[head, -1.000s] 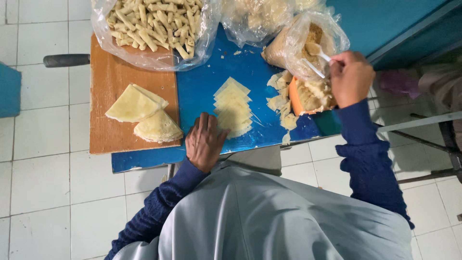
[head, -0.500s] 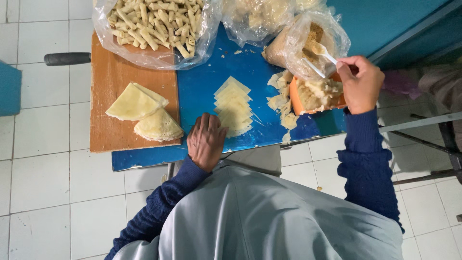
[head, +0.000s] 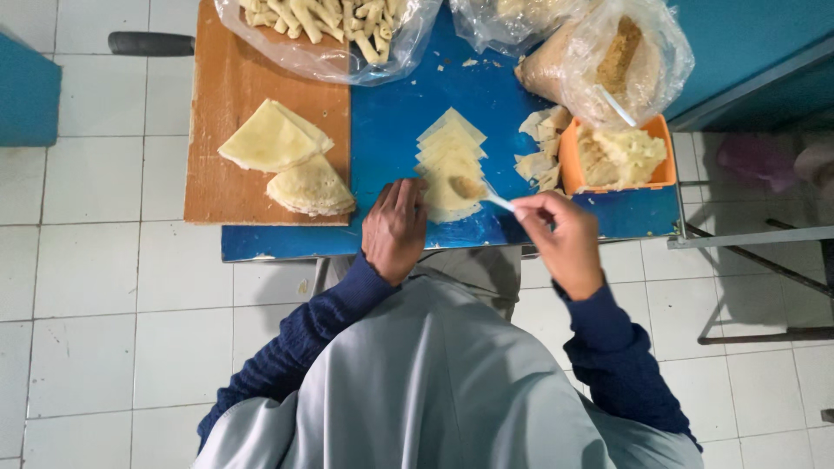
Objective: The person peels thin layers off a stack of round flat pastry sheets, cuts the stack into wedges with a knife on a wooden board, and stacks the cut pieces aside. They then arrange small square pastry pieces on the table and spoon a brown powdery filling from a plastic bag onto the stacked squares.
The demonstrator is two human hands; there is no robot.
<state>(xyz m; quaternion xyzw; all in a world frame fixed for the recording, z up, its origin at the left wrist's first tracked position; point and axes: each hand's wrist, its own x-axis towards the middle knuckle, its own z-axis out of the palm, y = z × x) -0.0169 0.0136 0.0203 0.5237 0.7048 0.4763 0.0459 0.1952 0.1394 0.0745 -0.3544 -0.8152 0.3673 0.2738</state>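
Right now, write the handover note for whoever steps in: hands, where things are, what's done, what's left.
Left hand: flat on the near edge of the front wrapper, pinning it.
Right hand: holds a white spoon, its filling over that wrapper.
Wrappers lie in an overlapping row on the blue table. Orange tub of filling sits right of the row, folded sheets on the wooden board, bag of finished rolls at the far edge.
Done: many rolls bagged.
Left: front wrapper unrolled; the rest of the row unfilled.
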